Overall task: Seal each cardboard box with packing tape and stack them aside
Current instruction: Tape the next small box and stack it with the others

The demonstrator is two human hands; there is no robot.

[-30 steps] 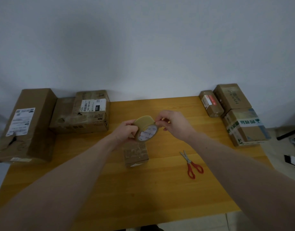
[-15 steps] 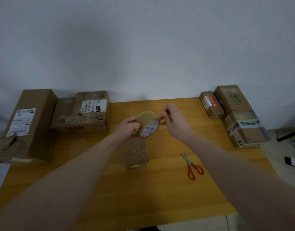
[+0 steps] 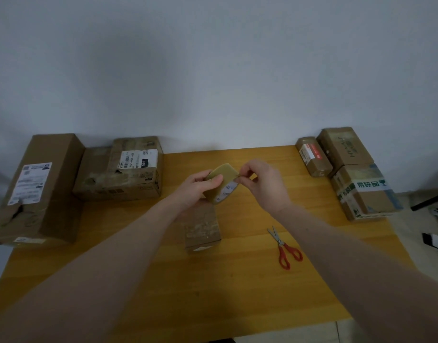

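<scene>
My left hand (image 3: 197, 188) grips a roll of tan packing tape (image 3: 224, 180) held up over the middle of the wooden table (image 3: 213, 293). At the roll's upper right edge my right hand (image 3: 263, 184) pinches the tape with thumb and fingertips. Just below the roll a small cardboard box (image 3: 203, 227) lies on the table, its top closed. Whether a free strip of tape has come off the roll cannot be made out.
Red-handled scissors (image 3: 284, 248) lie right of the small box. A tall box (image 3: 37, 189) and two boxes with a shipping label (image 3: 124, 169) stand at the back left. Three boxes (image 3: 354, 174) stand at the back right. A wall rises behind the table.
The roll has tilted and turned slightly in my left hand. My right hand's fingers have shifted along the roll's edge and stay pinched there.
</scene>
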